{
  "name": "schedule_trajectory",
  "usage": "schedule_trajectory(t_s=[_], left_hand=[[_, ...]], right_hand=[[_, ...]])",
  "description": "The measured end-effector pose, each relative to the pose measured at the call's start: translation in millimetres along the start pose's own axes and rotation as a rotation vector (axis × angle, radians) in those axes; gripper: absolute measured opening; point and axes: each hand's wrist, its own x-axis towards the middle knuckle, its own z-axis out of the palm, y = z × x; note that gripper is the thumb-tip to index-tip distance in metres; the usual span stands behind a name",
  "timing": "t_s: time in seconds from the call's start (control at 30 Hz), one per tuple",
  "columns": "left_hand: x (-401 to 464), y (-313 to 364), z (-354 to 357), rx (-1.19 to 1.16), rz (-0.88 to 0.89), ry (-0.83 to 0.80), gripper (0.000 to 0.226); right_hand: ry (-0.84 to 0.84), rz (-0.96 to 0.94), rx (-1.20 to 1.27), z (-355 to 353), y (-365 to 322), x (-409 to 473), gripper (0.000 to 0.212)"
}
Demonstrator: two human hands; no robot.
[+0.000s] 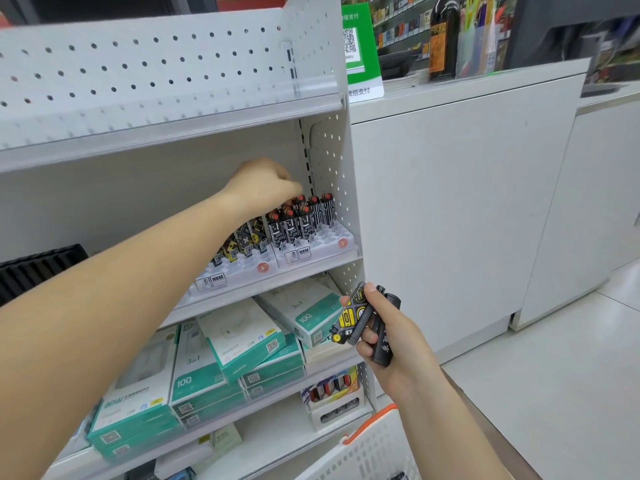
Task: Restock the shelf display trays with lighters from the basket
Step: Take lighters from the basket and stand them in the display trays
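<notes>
A: Shop aisle, white pegboard shelf unit [322, 157] butted against the white checkout surface [450, 98]. Green QR payment sign [360, 39] on top of it.

B: Only the head view. Where's the stock?

A: Two display trays on the middle shelf. Right tray [332, 244] has black-and-white lighters [298, 223] at its back left, front slots free. Left tray [239, 271] holds yellow-black ones, partly behind the forearm.

B: Hands?

A: Left hand [266, 185] reaches over the back rows, fingers curled down near the red caps. Fingertips hidden, so I can't tell whether it pinches a lighter. Right hand [384, 334] waits low beside the shelf post, clamped on a small bundle of lighters [360, 320], one yellow-black, others dark.

B: Basket?

A: White basket [374, 448] with orange handle, bottom edge, just under the right arm.

B: How to do the step well?

A: My read: seat each one upright in a free slot, cap up, pattern matched to its tray. Come straight down, since neighbours stand tight and a sideways nudge could topple a row.

B: Obstructions?

A: Shelf above hangs low over the back rows. Teal boxes [242, 344] below are stacked loosely, clear of the work. Black ridged tray [38, 268] far left, out of the way.
</notes>
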Motion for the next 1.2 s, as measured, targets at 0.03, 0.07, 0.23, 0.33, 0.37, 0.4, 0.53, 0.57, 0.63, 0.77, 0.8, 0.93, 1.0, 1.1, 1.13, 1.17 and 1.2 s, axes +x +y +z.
schedule_trajectory(t_s=[0.03,0.07,0.23,0.33,0.37,0.4,0.53,0.57,0.63,0.77,0.8,0.93,1.0,1.1,1.13,1.17,1.2], left_hand=[[0,0,3,0.046,0.022,0.011,0.026],[0,0,5,0.065,0.044,0.027,0.023],[-1,-3,10,-0.024,0.084,0.138,0.014],[-5,-7,12,0.020,0.097,0.112,0.015],[-5,-8,12,0.026,0.101,0.111,0.016],[-4,-9,12,0.040,0.104,0.106,0.017],[-2,-10,12,0.181,0.129,0.084,0.029],[-2,-9,12,0.227,0.144,0.084,0.034],[-3,-4,12,0.325,0.181,0.088,0.040],[-8,5,10,0.438,0.174,0.055,0.040],[-12,7,9,0.470,0.191,0.088,0.040],[-68,17,24,0.177,0.343,0.324,0.033],[-115,18,43,-0.123,0.236,0.080,0.032],[-161,7,66,-0.343,0.056,-0.174,0.035],[-168,1,69,-0.353,0.042,-0.149,0.032],[-172,-5,70,-0.381,0.031,-0.111,0.030],[-175,-9,68,-0.431,0.009,-0.074,0.030]], right_hand=[[-0.004,0.003,-0.006,1,0,0,0.029],[-0.006,0.006,-0.010,1,1,0,0.030],[-0.001,0.014,-0.011,2,2,1,0.030],[0.005,0.020,-0.012,1,2,1,0.030],[0.008,0.020,-0.007,1,1,1,0.030],[0.010,0.018,-0.001,1,2,2,0.030],[0.019,0.018,-0.007,1,2,2,0.027],[0.023,0.017,-0.006,2,2,2,0.025],[0.032,0.015,-0.015,2,3,3,0.027],[0.069,0.029,-0.032,5,3,0,0.026],[0.087,0.035,-0.016,6,2,-1,0.024],[0.095,0.030,0.041,10,-1,-7,0.023],[0.065,0.026,0.101,15,0,-9,0.021],[0.022,0.040,0.179,25,8,-10,0.023],[0.008,0.050,0.199,29,12,-11,0.022],[-0.001,0.056,0.217,32,16,-12,0.022],[-0.003,0.056,0.227,36,19,-13,0.023]])
